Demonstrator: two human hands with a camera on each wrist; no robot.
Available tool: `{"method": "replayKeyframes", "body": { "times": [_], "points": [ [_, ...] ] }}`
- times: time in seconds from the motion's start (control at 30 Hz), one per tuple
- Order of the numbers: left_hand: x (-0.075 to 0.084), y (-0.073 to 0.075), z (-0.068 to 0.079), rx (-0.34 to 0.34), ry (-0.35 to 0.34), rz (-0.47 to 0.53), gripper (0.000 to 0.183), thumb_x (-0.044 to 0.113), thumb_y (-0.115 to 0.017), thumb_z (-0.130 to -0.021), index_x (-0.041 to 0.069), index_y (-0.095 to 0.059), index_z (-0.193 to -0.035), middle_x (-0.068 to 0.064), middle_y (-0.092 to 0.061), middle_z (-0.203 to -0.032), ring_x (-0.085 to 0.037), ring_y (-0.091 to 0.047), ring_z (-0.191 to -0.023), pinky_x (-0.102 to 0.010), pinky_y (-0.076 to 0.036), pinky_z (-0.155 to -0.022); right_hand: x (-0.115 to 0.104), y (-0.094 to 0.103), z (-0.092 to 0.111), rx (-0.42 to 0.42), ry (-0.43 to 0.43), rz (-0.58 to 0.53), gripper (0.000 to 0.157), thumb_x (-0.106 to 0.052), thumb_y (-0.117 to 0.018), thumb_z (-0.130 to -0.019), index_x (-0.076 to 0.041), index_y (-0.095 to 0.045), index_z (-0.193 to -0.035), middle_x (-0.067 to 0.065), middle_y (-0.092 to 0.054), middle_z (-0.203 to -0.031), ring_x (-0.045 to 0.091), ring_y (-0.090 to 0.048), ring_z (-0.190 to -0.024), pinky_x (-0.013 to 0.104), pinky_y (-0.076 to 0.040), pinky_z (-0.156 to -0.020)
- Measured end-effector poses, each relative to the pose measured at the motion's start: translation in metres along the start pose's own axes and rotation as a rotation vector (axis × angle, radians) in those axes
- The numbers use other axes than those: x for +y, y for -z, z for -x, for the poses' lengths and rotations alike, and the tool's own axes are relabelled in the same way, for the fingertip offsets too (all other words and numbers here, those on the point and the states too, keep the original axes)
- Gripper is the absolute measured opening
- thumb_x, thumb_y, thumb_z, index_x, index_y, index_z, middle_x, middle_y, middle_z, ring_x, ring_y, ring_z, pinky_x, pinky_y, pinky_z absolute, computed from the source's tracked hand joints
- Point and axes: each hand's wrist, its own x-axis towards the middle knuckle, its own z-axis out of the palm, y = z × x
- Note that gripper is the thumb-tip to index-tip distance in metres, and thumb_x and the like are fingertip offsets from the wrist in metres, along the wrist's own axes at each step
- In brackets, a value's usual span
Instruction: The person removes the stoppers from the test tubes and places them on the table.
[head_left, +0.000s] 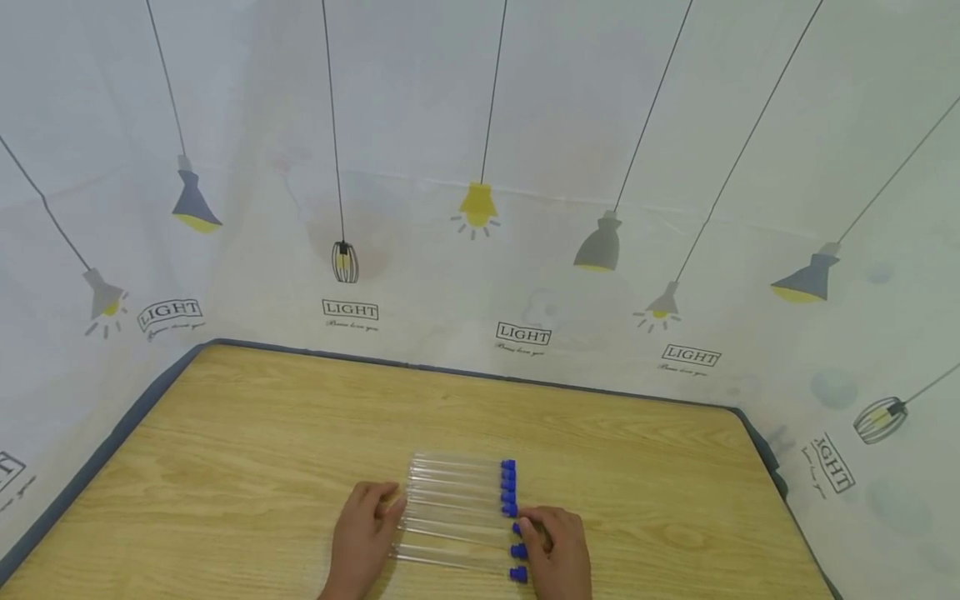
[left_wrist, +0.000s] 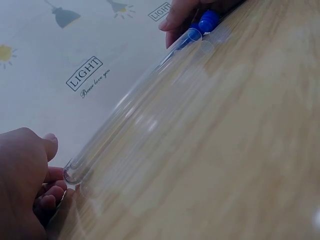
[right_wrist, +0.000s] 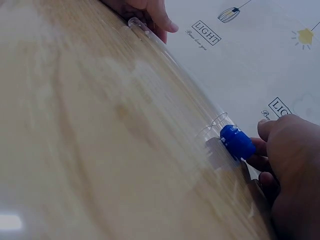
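Several clear test tubes point(head_left: 457, 504) with blue caps lie side by side on the wooden table, rounded ends to the left. My left hand point(head_left: 362, 533) is at those rounded ends, its fingers loosely bent; in the left wrist view the fingertips point(left_wrist: 56, 186) come right up to the nearest tube's end point(left_wrist: 74, 172). On the other side my right hand point(head_left: 557, 546) rests beside the blue caps point(head_left: 509, 497), its index finger and thumb by a cap in the row's middle, partly hiding it. The nearest blue cap point(right_wrist: 236, 142) overlaps the right fingers in the right wrist view.
The wooden table point(head_left: 262, 450) has a dark edge strip point(head_left: 480, 372) along its back and sides. Behind it hangs a pale curtain point(head_left: 420, 125) printed with lamps and the word LIGHT. The nearer tubes lie farther apart than the far ones.
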Motion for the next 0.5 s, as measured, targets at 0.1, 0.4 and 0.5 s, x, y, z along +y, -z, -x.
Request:
{"method": "replayKeyframes", "body": {
  "times": [0.1,0.4,0.5],
  "points": [
    [0.0028,0.0006,0.0009,0.007,-0.008,-0.011,0.020,0.019,-0.069,-0.090,0.004,-0.067,-0.103,0.002,-0.056,-0.094,-0.007,-0.050,-0.076,-0.023,-0.053,-0.066,0.0009,-0.0003,0.0003,0.017,0.018,-0.007,0.007,-0.028,-0.066,-0.092,-0.031,-0.071,-0.096,-0.019,-0.057,-0.093,0.007,-0.044,-0.086,0.028,-0.040,-0.072],
    [0.0086,0.0042,0.0024,-0.017,-0.006,0.022,0.018,0.023,-0.063,-0.094,0.006,-0.069,-0.097,0.001,-0.053,-0.093,-0.014,-0.059,-0.081,-0.025,-0.054,-0.068,0.0022,-0.0023,0.0011,0.071,0.082,-0.031,0.007,-0.032,-0.067,-0.091,-0.029,-0.072,-0.094,-0.020,-0.058,-0.091,0.007,-0.048,-0.090,0.029,-0.043,-0.072],
    [0.0078,0.0029,0.0019,-0.018,-0.008,0.010,0.016,0.022,-0.064,-0.094,0.007,-0.069,-0.096,0.002,-0.052,-0.092,-0.014,-0.058,-0.081,-0.026,-0.054,-0.068,0.0012,-0.0016,0.0012,0.069,0.074,-0.040,0.006,-0.030,-0.068,-0.090,-0.029,-0.073,-0.093,-0.019,-0.058,-0.091,0.007,-0.048,-0.090,0.029,-0.043,-0.071]
  ]
}}
